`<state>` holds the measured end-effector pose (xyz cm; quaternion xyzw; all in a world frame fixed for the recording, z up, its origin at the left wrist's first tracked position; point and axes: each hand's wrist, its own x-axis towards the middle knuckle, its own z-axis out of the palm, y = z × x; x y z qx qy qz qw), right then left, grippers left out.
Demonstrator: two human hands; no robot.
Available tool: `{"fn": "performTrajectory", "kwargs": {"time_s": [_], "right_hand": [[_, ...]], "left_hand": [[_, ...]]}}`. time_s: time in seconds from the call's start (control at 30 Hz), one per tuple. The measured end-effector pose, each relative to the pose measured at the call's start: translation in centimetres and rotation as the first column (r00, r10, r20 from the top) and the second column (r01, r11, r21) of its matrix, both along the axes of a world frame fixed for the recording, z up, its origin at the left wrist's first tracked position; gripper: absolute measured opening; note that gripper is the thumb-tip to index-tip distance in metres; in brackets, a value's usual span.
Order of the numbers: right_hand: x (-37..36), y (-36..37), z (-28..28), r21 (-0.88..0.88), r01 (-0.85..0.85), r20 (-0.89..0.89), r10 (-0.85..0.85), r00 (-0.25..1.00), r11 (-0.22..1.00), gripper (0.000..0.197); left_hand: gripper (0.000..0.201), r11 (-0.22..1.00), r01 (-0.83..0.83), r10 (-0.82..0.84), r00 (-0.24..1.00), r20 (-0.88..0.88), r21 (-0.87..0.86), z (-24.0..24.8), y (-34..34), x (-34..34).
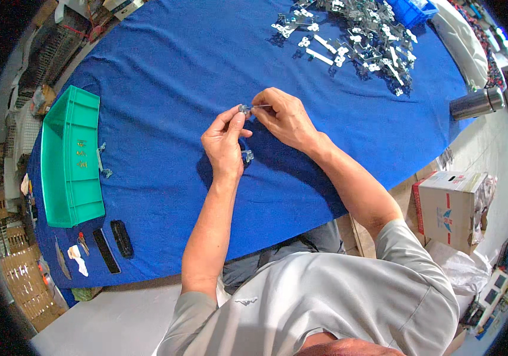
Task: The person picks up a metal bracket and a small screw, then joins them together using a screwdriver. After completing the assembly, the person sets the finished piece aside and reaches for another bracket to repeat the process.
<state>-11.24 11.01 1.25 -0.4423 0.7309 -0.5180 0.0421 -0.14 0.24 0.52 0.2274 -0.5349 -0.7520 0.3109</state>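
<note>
My left hand [224, 147] pinches a small silvery metal fitting [243, 108] between thumb and forefinger above the blue cloth. Close against it, my right hand [288, 120] is closed with its fingertips on a thin, light strip [262, 106] that runs to the fitting. Whether the strip and fitting are joined, I cannot tell. Another shiny metal piece [247, 156] shows beside the left palm; the hand partly hides how it is held. Both forearms come in from the lower edge.
A blue cloth [165, 89] covers the table. Many metal hinge-like parts [355, 38] lie heaped at the far right by a blue bin [413, 12]. A green tray [71, 202] with small brass-coloured pieces stands left, and a steel cylinder [477, 104] at the right edge.
</note>
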Motion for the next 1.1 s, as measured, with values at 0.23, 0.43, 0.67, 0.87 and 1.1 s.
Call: {"fn": "performTrajectory", "kwargs": {"time_s": [0.23, 0.43, 0.67, 0.87, 1.1], "right_hand": [[-0.5, 0.1, -0.7, 0.027, -0.003, -0.147, 0.007, 0.989, 1.0, 0.012], [-0.1, -0.1, -0.2, 0.02, 0.004, -0.009, -0.004, 1.0, 1.0, 0.013], [-0.3, 0.0, -0.6, 0.025, 0.006, -0.153, -0.002, 0.988, 1.0, 0.012], [-0.2, -0.1, -0.6, 0.068, 0.013, -0.089, -0.007, 0.996, 0.998, 0.015], [-0.2, -0.1, -0.7, 0.156, 0.055, -0.155, -0.031, 0.987, 0.986, 0.02]], "left_hand": [[0.018, 0.999, -0.013, 0.014, 0.999, 0.051, -0.031, 0.1, -0.1, 0.1], [0.018, 0.999, -0.013, 0.015, 0.999, 0.05, -0.051, 0.0, -0.1, 0.2], [0.017, 0.998, -0.019, 0.021, 0.999, 0.047, -0.057, -0.1, 0.0, 0.1], [0.018, 0.996, -0.004, 0.009, 0.998, 0.06, -0.085, -0.4, -0.3, 0.2], [0.017, 0.998, -0.022, 0.025, 0.998, 0.05, -0.061, -0.2, 0.0, 0.1]]}}
